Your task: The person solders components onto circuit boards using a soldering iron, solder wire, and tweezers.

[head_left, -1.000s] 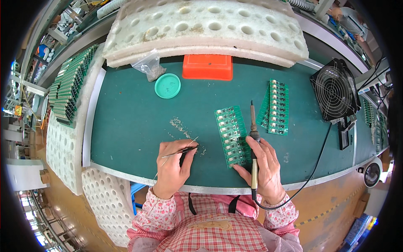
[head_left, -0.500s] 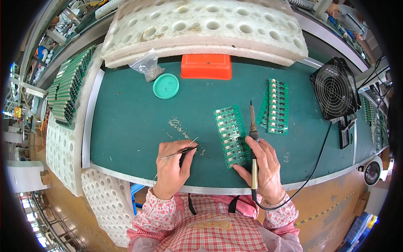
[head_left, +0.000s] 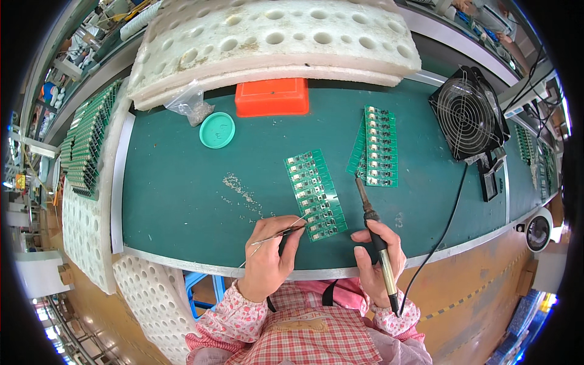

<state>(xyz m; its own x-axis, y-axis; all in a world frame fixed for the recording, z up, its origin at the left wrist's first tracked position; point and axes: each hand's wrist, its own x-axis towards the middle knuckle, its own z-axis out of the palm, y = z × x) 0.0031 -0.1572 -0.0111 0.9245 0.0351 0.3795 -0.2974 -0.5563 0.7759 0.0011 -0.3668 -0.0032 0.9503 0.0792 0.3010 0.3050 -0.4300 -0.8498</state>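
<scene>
My left hand (head_left: 267,252) is closed on a pair of dark tweezers (head_left: 281,233), with a thin pale wire (head_left: 299,220) running along them. Their tips are at the lower left edge of a green circuit board panel (head_left: 315,194) carrying rows of small white and black parts; I cannot tell whether they touch it. To the right, my right hand (head_left: 382,255) grips a soldering iron (head_left: 378,240) like a pen. The iron points up and to the left, its tip near a second pair of overlapping board panels (head_left: 382,146).
Tiny loose parts (head_left: 240,188) are scattered left of the panel. Behind stand a teal lid (head_left: 217,131), a plastic bag (head_left: 193,109), a red box (head_left: 272,97) and white foam (head_left: 274,55). A black fan (head_left: 467,115) stands at right; the iron's cable (head_left: 449,228) crosses the table edge.
My left hand has moved right, up to the panel's lower end. My right hand has come off the panel, and the iron has tilted to the left. The whole view has shifted slightly.
</scene>
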